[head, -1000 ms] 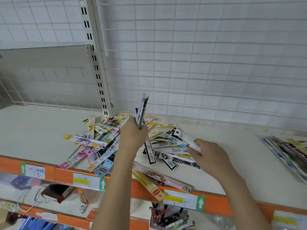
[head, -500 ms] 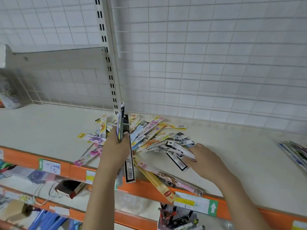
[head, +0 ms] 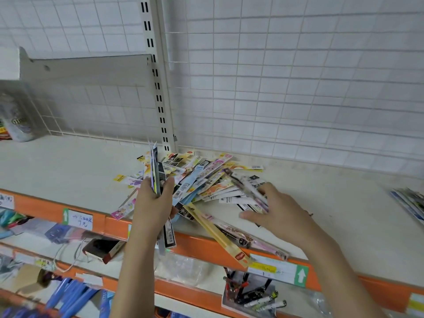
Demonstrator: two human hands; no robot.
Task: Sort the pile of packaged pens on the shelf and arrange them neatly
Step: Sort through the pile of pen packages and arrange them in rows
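Observation:
A loose pile of packaged pens (head: pixel 206 180) lies fanned out on the cream shelf (head: pixel 68 166), just right of the slotted upright. My left hand (head: pixel 153 203) grips a bundle of pen packages (head: pixel 154 171) on edge, upright, at the pile's left side. My right hand (head: pixel 282 212) is at the pile's right side, fingers spread. It pinches a clear, blurred pen package (head: pixel 243 187) that points back toward the pile. A long yellow package (head: pixel 218 235) and a pink one hang over the shelf's front edge.
The orange shelf lip (head: pixel 202 246) carries price labels. A small stack of packages (head: pixel 408 200) lies at the far right, and a printed cup (head: pixel 16 120) stands at the far left. Wire grid backs the shelf. Below, a holder of pens (head: pixel 247 292) and blue items sit on lower shelves.
My left hand with its bundle has shifted left across the pile. My right hand has moved right and now lifts a different, clear package off the pile.

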